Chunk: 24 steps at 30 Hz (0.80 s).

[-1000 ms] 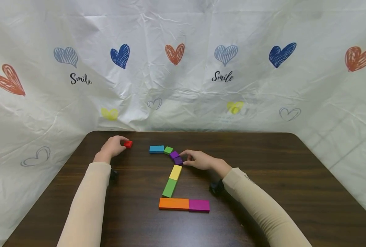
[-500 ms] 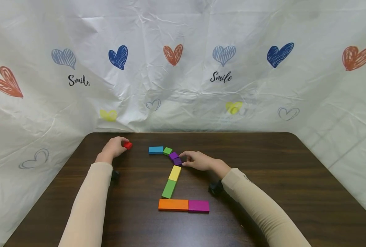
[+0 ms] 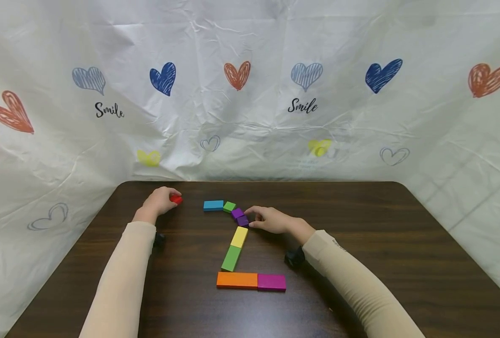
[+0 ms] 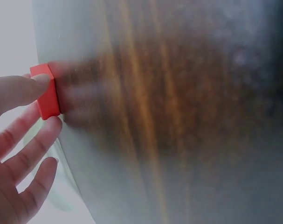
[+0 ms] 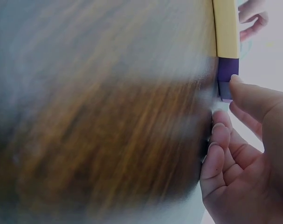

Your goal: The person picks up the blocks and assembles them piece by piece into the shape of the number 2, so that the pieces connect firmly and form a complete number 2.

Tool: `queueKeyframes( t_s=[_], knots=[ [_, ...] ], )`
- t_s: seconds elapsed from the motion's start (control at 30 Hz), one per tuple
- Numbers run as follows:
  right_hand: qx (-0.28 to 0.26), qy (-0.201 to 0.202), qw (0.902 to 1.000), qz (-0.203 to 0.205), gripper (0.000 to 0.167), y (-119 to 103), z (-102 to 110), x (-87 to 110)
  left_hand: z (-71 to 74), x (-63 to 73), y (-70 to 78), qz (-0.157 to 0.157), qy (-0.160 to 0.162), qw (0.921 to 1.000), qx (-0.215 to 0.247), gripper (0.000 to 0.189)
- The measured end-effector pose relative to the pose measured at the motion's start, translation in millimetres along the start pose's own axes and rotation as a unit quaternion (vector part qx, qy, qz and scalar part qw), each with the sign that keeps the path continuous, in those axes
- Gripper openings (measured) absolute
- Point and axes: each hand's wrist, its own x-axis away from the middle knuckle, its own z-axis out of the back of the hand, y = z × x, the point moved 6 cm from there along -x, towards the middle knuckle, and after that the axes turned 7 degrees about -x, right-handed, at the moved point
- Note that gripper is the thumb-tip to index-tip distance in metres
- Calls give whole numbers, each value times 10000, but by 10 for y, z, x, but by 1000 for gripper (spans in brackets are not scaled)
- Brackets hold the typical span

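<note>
My left hand [image 3: 157, 202] pinches a small red block [image 4: 49, 95] between thumb and fingers near the table's back left; the left wrist view shows the thumb lying across it. My right hand [image 3: 273, 219] has thumb and index fingertip at the right end of a dark purple block [image 3: 243, 220], pinching it. Touching that block is a brighter purple block [image 3: 238, 213], then a small green block [image 3: 230, 206] and a blue block [image 3: 213, 205], making a curve. Below the purple blocks, a yellow block [image 3: 239, 237] and a longer green block [image 3: 231, 258] form a slanting line.
At the foot of the slanting line, an orange block [image 3: 237, 280] and a magenta block [image 3: 271, 282] lie end to end. All rest on a dark wooden table [image 3: 359, 220]. Behind it hangs a white sheet [image 3: 250, 37] printed with hearts.
My left hand and the red block have shifted slightly right, towards the blue block, and the fingers now cover more of it. My right hand and the laid blocks stay put.
</note>
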Motion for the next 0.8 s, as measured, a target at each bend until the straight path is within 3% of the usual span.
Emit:
queueKeyframes(
  t_s=[0.47, 0.8],
  knots=[
    [-233, -13, 9997, -124, 43, -3, 8, 12, -42, -32, 79, -95, -14, 10000, 9, 36],
    [-91, -30, 9996, -279, 46, -3, -1, 3, -56, -32, 96, -56, -2, 9999, 105, 36]
  ],
)
